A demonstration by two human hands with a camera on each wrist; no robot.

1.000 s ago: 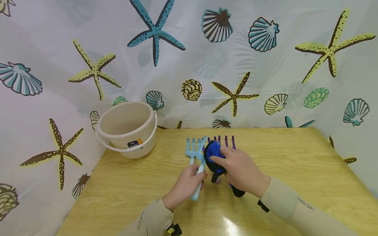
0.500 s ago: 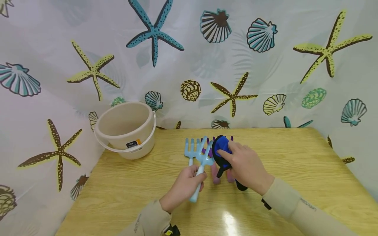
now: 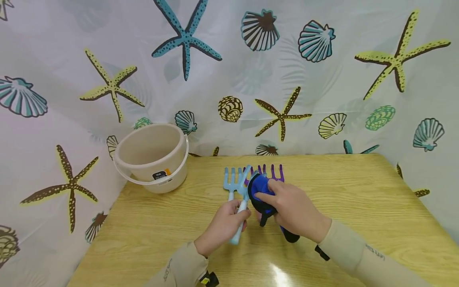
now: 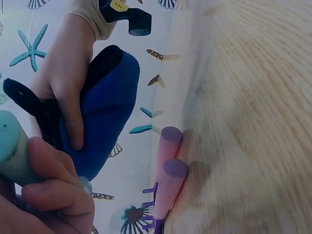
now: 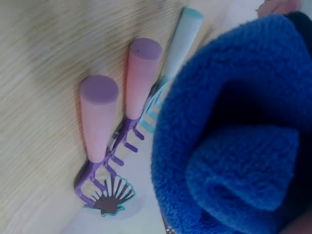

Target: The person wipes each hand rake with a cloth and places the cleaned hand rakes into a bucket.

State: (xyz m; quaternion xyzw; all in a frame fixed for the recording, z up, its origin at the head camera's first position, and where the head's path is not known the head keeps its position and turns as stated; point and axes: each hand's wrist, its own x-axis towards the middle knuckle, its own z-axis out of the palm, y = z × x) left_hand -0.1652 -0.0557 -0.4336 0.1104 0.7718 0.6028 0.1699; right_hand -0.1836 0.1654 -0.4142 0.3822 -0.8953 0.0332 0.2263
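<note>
In the head view my left hand (image 3: 222,227) grips a light-blue toy garden fork (image 3: 235,234) by its pale handle, tines pointing away and tilted on edge. My right hand (image 3: 299,209) pinches a fluffy blue cloth (image 3: 259,185) with black edging and a black loop, bunched against the fork's head and hiding part of its tines. A second light-blue fork (image 3: 232,183) lies on the table just beyond the left hand. Two purple forks with pink handles lie beneath the cloth; the right wrist view shows one handle (image 5: 99,126) and the other handle (image 5: 141,78) side by side.
A beige bucket (image 3: 175,181) with a white handle stands at the back left of the wooden table (image 3: 358,223). Behind and beside the table hangs a curtain (image 3: 222,79) printed with starfish and shells.
The cloth moved right off the held fork's tines, then back left and down over them. The held fork turned from face-up at half a second ago to edge-on.
</note>
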